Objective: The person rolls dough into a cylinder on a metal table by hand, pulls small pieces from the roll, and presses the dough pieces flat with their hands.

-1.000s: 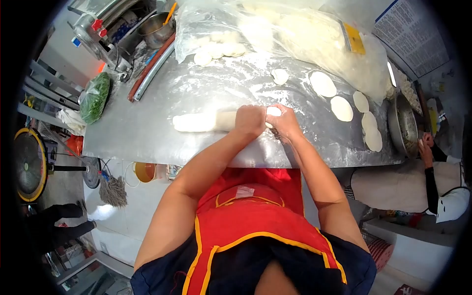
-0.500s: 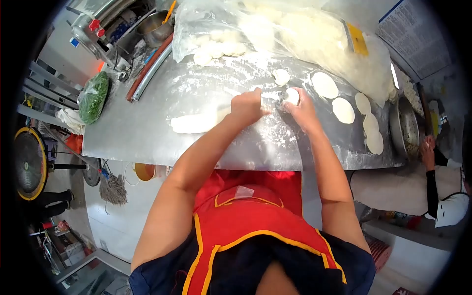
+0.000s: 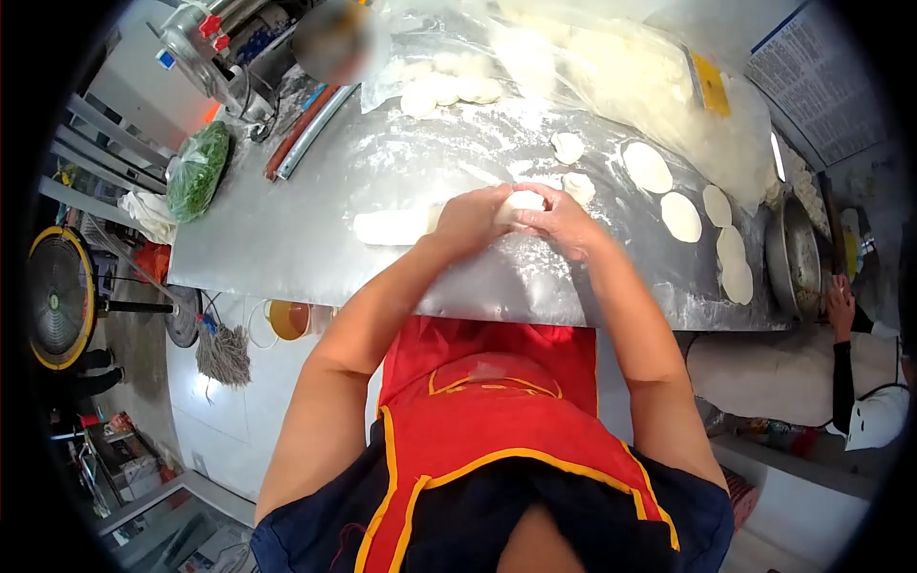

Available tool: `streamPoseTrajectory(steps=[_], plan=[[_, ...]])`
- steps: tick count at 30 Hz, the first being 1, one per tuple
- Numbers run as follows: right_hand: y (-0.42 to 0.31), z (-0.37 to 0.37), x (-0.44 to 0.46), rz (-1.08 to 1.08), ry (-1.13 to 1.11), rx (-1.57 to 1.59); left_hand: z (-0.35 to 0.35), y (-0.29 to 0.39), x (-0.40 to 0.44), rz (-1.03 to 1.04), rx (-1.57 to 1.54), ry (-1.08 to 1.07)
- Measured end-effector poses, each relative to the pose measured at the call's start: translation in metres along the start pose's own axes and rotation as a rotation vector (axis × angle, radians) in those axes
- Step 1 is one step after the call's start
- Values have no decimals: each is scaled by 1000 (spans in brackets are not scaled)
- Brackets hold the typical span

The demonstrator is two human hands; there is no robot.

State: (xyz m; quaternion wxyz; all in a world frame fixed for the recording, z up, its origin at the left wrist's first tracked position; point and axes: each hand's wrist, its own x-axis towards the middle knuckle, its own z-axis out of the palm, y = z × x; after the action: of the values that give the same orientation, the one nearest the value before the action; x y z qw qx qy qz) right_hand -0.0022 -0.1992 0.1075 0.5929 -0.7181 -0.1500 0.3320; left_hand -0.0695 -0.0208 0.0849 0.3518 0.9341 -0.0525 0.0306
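Note:
A long white dough roll (image 3: pixel 390 228) lies on the floured metal table (image 3: pixel 287 234). My left hand (image 3: pixel 468 223) is wrapped over the roll near its right end. That end shows as a rounded lump between my hands, and my right hand (image 3: pixel 565 225) grips it with thumb and fingers. Just beyond my right hand lies a small dough piece (image 3: pixel 578 187). Another dough piece (image 3: pixel 567 147) sits farther back. Flattened dough rounds, among them a large one (image 3: pixel 648 167) and a nearer one (image 3: pixel 681 218), are spread to the right.
Clear plastic (image 3: pixel 611 67) covers the back of the table, beside a pile of dough pieces (image 3: pixel 444 93). Two rods (image 3: pixel 308 134) and a bag of greens (image 3: pixel 199 174) lie left. A metal bowl (image 3: pixel 792 253) stands right, near a co-worker's hand (image 3: pixel 841 307).
My right hand has let go of a small dough piece, which now lies on the table. It has moved left to the end of the dough roll, meeting my left hand.

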Motion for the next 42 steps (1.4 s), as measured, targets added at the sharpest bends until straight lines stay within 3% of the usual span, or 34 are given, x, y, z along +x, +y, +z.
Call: streamPoseTrajectory(steps=[1,8,14,17,20,23,24,27,30,33,34,37,40,42], plan=[[4,3,4,27,-65,80,-1,2,0,-21,49,0],[15,29,9,-221,270,-279,13,9,6,-94,202,55],[15,30,11,-83,270,-11,13,11,12,-150,242,-50],[6,23,8,-34,220,6,10,8,21,-158,351,-33],[-3,13,8,-16,94,250,6,-6,34,-151,412,47],[-24,-4,20,-91,158,372,-11,-16,42,-330,285,68],[-27,-11,39,-126,305,180,-13,-19,44,-354,265,16],[0,-31,97,-143,453,-392,-23,-3,31,-328,183,-53],[13,-30,121,-162,459,-1125,-21,-13,13,-254,370,114],[7,-25,115,-206,433,-1273,-23,-19,-5,-221,403,105],[2,-23,106,-341,469,-1364,-23,-19,-7,-214,380,60],[-13,-8,72,-615,635,-1372,-30,-18,-2,-167,262,-24],[-29,13,31,-177,72,-503,-24,-17,-8,-64,63,-22],[-2,16,26,-143,-64,-303,-14,-14,-6,39,-42,46]])
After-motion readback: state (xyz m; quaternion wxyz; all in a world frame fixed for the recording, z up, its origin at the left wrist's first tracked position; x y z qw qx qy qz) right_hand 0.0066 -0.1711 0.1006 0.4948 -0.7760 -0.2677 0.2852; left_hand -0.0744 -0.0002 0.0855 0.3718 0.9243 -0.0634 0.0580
